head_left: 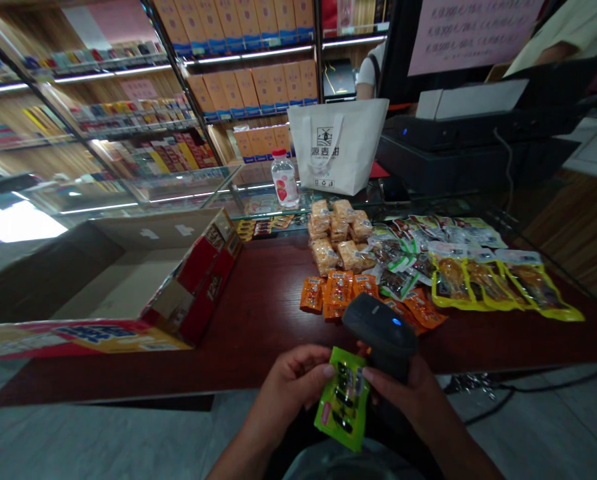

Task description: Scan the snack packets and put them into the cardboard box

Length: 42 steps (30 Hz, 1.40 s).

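Observation:
Just past the counter's front edge, my left hand (298, 380) is closed on the left edge of a green snack packet (343, 403), thumb on top. My right hand (408, 393) grips a black barcode scanner (381, 327) with a blue light on its head. The right thumb also touches the packet's right edge. Beyond the scanner lie small orange snack packets (339, 287) and wrapped tan snack blocks (323, 253). Green-and-clear packets (398, 283) of dark food are beside them, and yellow-edged vacuum packs (453, 280) lie further right.
On the left of the dark red counter (263, 287) sits a large open cardboard box (198, 300). A white tote bag (348, 147) and a red-capped bottle (284, 180) stand on glass behind. A black machine (478, 147) is at back right. People are partly visible behind.

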{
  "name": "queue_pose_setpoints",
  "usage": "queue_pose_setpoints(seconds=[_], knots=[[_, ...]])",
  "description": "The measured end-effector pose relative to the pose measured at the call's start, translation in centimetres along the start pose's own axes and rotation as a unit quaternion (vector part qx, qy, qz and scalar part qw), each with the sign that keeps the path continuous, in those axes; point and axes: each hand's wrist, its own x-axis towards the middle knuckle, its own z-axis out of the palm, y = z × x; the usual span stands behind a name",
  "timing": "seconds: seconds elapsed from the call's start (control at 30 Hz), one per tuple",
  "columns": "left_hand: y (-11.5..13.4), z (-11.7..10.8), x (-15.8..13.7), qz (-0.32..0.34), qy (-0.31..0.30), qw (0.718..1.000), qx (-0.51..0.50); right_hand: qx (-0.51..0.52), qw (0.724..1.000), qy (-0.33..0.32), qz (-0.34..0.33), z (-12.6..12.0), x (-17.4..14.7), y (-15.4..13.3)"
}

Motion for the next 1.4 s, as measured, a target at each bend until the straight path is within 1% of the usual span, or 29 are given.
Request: queue_pose_setpoints(seconds=[0.1,0.23,0.27,0.3,0.33,0.37,0.43,0.47,0.53,0.6,0.67,0.8,0.93,1.07,1.3,1.4], knots=[[-0.3,0.0,0.0,-0.029,-0.024,0.999,-0.006,-0.006,1.000,-0.021,-0.003,-0.4,-0.3,0.0],[0.1,0.0,-0.2,-0.082,-0.101,0.991,0.013,-0.030,0.999,-0.016,-0.005,-0.5,-0.4,-0.2],[0.3,0.0,-0.2,-0.089,-0.114,0.989,0.013,-0.039,0.999,-0.014,-0.010,-0.4,-0.3,-0.4],[0.5,0.0,-0.1,-0.088,-0.111,0.990,0.008,-0.049,0.999,-0.009,-0.018,-0.4,-0.2,-0.7],[0.6,-0.1,0.0,-0.078,-0.091,0.993,-0.001,-0.057,0.998,0.000,-0.026,-0.4,0.1,-1.0],[0.6,-0.2,0.1,-0.062,-0.056,0.996,-0.012,-0.061,0.998,0.014,-0.032,-0.4,0.3,-1.3],[0.5,-0.5,0.5,-0.025,0.032,0.998,-0.038,-0.056,0.997,0.052,-0.033,-0.6,0.8,-1.9],[0.4,-0.6,0.8,-0.008,0.071,0.996,-0.052,-0.051,0.996,0.069,-0.029,-0.8,0.9,-2.1],[0.1,-0.9,1.2,0.018,0.130,0.988,-0.082,-0.039,0.995,0.086,-0.024,-1.3,0.8,-2.3],[-0.3,-1.1,1.6,0.039,0.168,0.979,-0.112,-0.038,0.996,0.080,-0.031,-1.6,0.4,-2.3],[-0.7,-1.1,1.9,0.056,0.194,0.969,-0.139,-0.041,0.998,0.042,-0.032,-1.5,-0.2,-2.2],[-1.5,-0.9,2.4,0.096,0.220,0.957,-0.161,-0.026,0.999,-0.041,0.014,0.0,-1.5,-1.4],[-2.2,-0.9,2.6,0.121,0.225,0.955,-0.152,-0.009,0.995,-0.085,0.052,1.6,-2.2,-0.7],[-2.5,-0.8,2.6,0.134,0.234,0.952,-0.144,-0.008,0.994,-0.094,0.063,2.0,-2.4,-0.7],[-2.4,-0.7,2.4,0.137,0.234,0.952,-0.138,-0.009,0.993,-0.106,0.058,1.7,-2.4,-0.8],[-2.4,-0.8,2.3,0.137,0.223,0.958,-0.119,-0.011,0.991,-0.118,0.056,1.5,-2.4,-0.8]])
